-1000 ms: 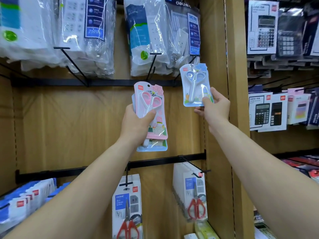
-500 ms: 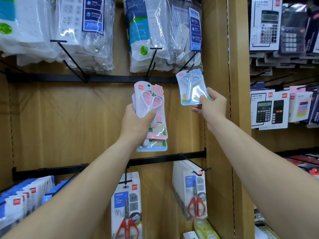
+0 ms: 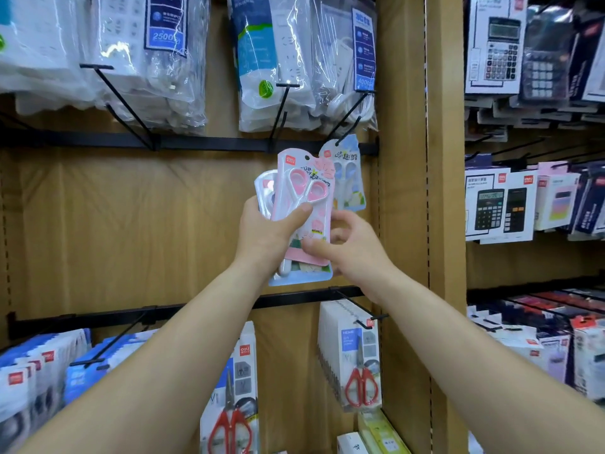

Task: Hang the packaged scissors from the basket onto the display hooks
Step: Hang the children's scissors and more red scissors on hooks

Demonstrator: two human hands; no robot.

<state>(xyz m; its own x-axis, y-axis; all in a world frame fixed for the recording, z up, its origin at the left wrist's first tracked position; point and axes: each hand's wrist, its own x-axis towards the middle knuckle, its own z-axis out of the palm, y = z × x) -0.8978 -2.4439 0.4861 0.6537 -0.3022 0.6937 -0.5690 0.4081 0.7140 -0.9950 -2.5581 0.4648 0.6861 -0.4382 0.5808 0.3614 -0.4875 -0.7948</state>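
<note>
Up at the wooden display panel (image 3: pixel 131 231), the left hand (image 3: pixel 266 232) grips a small stack of packaged scissors from the side. Its thumb is curled across the front of the pink pack (image 3: pixel 306 191), and its other fingers are hidden behind the cards. A second, blue-edged pack (image 3: pixel 263 188) sits behind the pink one and shows only as a strip at the upper left and a band along the bottom. Whether more packs lie between or behind them cannot be made out. The right hand (image 3: pixel 355 253) meets the stack at its lower right corner. Its thumb is laid on the front of the pink pack and its fingers (image 3: pixel 340 232) are curled round the edge, pinching the card. How far they reach behind, and whether they take in the rear pack too, is hidden. Just above and to the right a pale blue pack (image 3: pixel 348 178) hangs at the tip of a black hook (image 3: pixel 348 124) on the upper rail (image 3: pixel 212 144). The pink pack covers its left side, and the hole at its top is too small to show how far it sits on the wire. Bagged power strips (image 3: pixel 278 60) above are cut off by the frame. Red-handled scissors (image 3: pixel 360 365) hang below, and calculators (image 3: pixel 494 204) hang to the right, their print blurred.
</note>
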